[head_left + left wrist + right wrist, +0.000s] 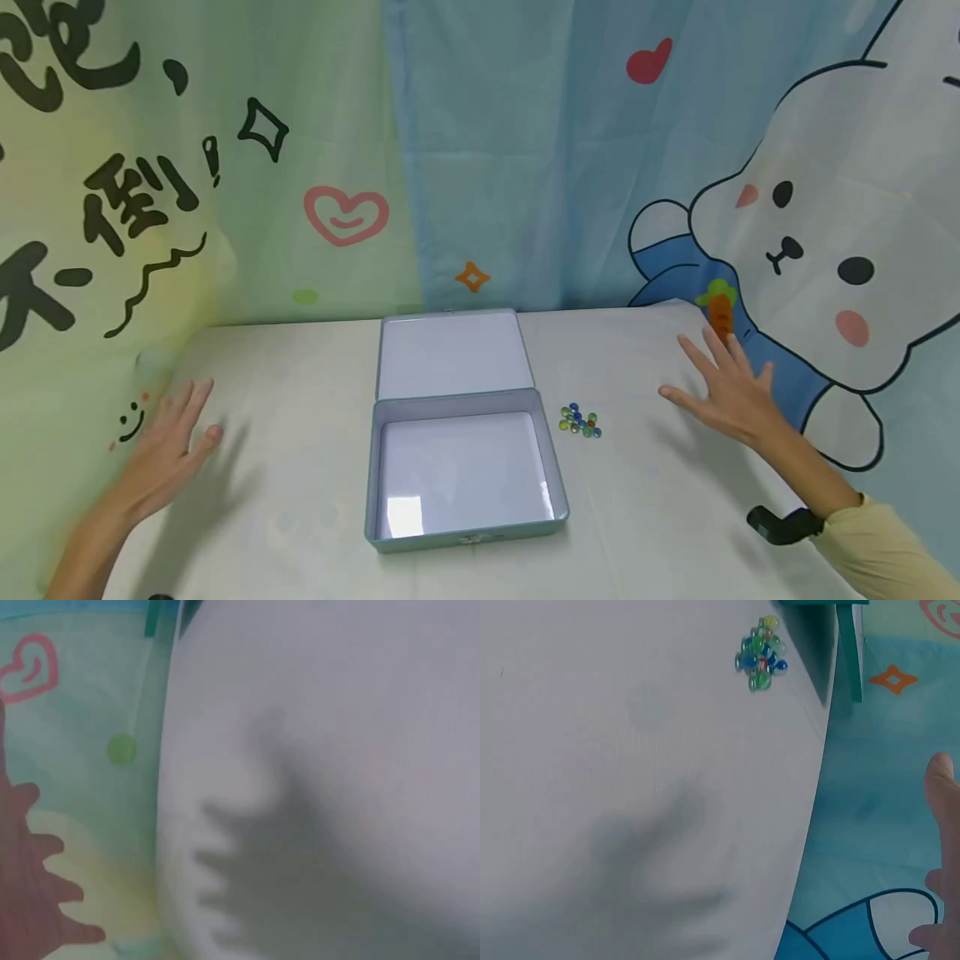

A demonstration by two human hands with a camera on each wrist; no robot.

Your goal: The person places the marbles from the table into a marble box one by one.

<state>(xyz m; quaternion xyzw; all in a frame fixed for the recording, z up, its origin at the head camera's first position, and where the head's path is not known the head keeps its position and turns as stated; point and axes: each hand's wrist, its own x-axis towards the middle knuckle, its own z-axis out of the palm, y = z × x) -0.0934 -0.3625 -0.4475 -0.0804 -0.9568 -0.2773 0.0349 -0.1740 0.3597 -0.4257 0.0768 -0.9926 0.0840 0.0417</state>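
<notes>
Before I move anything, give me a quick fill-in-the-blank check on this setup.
1. The lid of the box is ____, not shut.
2. In the head view, the marbles lie to the ____ of the box.
3. The number of marbles inside the box is ____.

Missing words: open; right; zero.

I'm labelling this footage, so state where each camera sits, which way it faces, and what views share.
Head: worn on the head, facing forward and down at the open lidded box, glass marbles and printed curtain; left grip, right grip and both forearms show.
Left wrist: worn there, facing white tabletop and curtain; left grip partly shows at left.
Right wrist: worn there, facing marbles, tabletop and curtain; right grip partly shows at right.
Shared: head and right wrist both show the marbles and orange star.
</notes>
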